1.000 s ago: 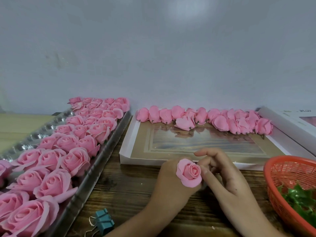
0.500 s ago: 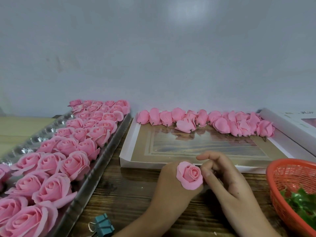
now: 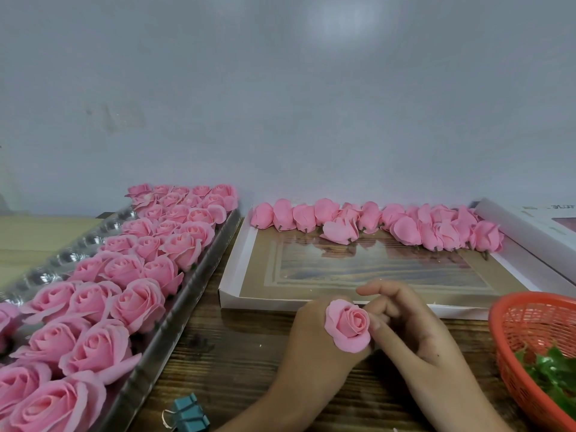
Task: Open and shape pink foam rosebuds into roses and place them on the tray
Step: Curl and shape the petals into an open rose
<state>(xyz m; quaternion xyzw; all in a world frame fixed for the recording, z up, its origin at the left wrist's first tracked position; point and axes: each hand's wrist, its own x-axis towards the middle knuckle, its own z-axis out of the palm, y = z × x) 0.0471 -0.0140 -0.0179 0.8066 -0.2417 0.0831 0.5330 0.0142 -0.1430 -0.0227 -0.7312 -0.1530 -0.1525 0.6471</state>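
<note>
Lower centre: left hand (image 3: 311,333) grips the rose (image 3: 347,325), right fingers (image 3: 386,332) pinch its petal; a hard tug could tear the foam.

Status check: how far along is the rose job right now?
Done: rows of finished roses fill much of the tray on the left. In hand: the left hand holds one rose over the table while the right hand pinches its outer petal; it is not on the tray yet. Left: a row of closed rosebuds along the far edge of the white box.
</note>
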